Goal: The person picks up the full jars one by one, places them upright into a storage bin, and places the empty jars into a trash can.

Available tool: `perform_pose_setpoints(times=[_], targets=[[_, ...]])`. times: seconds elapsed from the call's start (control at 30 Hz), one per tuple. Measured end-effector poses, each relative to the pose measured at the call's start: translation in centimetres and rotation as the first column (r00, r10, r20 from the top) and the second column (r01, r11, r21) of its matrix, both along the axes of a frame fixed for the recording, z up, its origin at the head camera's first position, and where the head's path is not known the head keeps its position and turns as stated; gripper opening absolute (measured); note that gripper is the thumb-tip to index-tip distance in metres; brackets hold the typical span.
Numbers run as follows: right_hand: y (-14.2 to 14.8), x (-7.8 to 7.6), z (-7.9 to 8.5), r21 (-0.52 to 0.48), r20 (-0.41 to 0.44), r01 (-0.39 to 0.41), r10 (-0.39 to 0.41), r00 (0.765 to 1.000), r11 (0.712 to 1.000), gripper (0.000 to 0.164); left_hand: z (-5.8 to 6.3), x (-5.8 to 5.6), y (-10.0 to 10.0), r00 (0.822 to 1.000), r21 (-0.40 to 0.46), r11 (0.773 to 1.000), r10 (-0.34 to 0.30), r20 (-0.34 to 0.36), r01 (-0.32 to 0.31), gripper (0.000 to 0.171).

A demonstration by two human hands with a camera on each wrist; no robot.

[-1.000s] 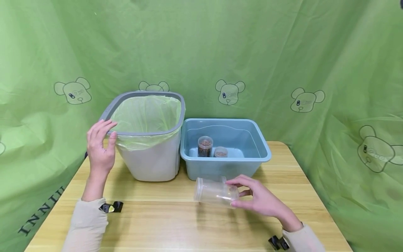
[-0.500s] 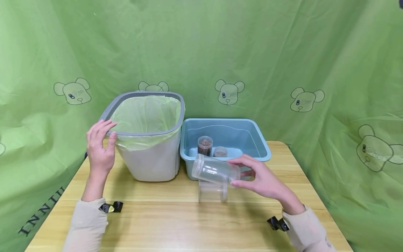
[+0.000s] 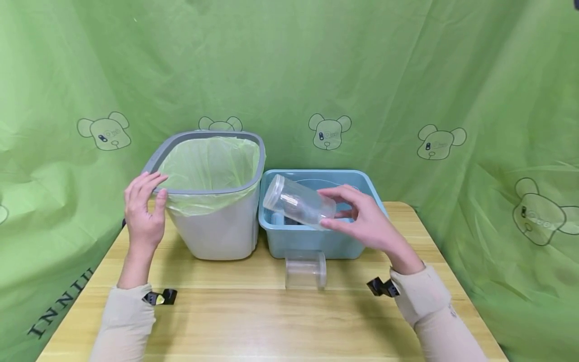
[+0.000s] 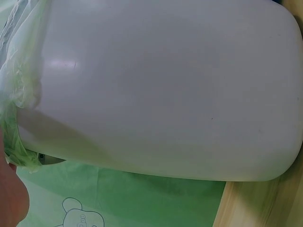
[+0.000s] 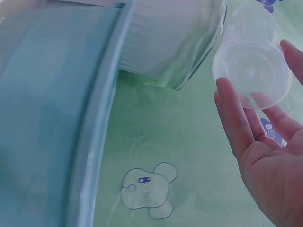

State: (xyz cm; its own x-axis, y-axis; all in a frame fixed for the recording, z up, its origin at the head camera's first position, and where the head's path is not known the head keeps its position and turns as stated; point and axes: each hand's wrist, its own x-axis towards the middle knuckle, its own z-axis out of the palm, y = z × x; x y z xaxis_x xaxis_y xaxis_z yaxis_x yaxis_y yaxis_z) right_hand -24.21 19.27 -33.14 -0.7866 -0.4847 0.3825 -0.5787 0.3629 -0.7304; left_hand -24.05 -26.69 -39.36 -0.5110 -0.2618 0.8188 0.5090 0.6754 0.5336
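Note:
My right hand (image 3: 364, 213) grips the base end of a clear plastic jar (image 3: 298, 201), which tilts with its lidded end up and to the left. Nothing shows inside this jar, and it hangs over the blue basin (image 3: 312, 242). In the right wrist view its round bottom (image 5: 251, 71) sits between the thumb and fingers. My left hand (image 3: 145, 208) holds the near left corner of the trash bin (image 3: 217, 234), fingers over the grey rim and thumb against the front. A second clear jar (image 3: 305, 270) lies on its side on the table, before the basin.
A thin green liner bag (image 3: 212, 161) lines the bin, its edge folded over the outside. The basin stands right beside the bin on the wooden table (image 3: 235, 322). Behind hangs a green curtain (image 3: 280, 65) with bear-head prints. The held jar hides much of the basin's inside.
My right hand has lifted the clear jar from low over the table up to above the basin, tilting its lidded end upward. The jar on the table came into view; the left hand stayed put.

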Motion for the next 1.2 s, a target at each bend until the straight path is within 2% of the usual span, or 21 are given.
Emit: perform_pose_setpoints(times=[0.23,0.57,0.9,1.2], targets=[[-2.4,-2.0,2.0,-0.015,0.008,0.056,-0.056,0.998,0.998,0.055,-0.1,0.0,-0.2,1.000,-0.005,1.000,-0.002,0.013,0.002,0.042],[-7.0,-4.1,4.2,-0.087,0.036,0.030,-0.027,0.999,0.996,0.058,0.0,0.3,-0.1,1.000,0.000,1.000,0.000,0.029,0.000,0.039],[-11.1,-5.4,5.3,-0.066,-0.012,0.008,-0.009,1.000,0.998,0.059,-0.1,0.2,-0.1,1.000,-0.004,1.000,0.010,0.008,-0.010,0.040],[-14.2,-5.9,5.5,-0.066,-0.033,0.017,-0.020,0.999,0.998,0.059,-0.1,0.1,0.0,1.000,-0.007,1.000,0.008,0.009,-0.008,0.041]])
